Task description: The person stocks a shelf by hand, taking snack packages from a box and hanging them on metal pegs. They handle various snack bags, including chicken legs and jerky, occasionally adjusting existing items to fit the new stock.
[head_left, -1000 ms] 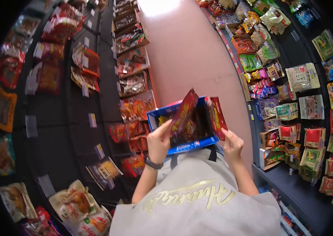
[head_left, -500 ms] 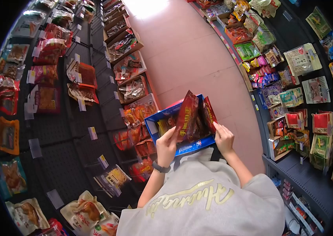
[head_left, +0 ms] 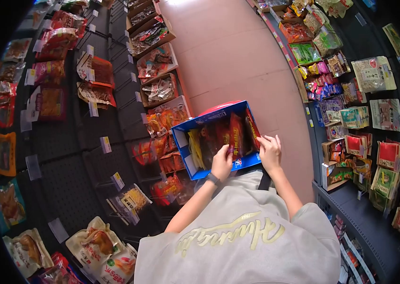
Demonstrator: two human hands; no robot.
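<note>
Touching a red packet [head_left: 236, 133], the left hand [head_left: 221, 162] seemingly hides one corner.

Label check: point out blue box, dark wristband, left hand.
Blue box [head_left: 248, 161], head view: near wall.
Dark wristband [head_left: 213, 179], head view: band's middle.
Left hand [head_left: 221, 164], head view: back of hand.

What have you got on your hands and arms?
No gloves. My left hand has a dark band round its wrist, like a watch; my right hand has nothing on its wrist that shows. My light grey top has short sleeves, so both forearms are bare.
</note>
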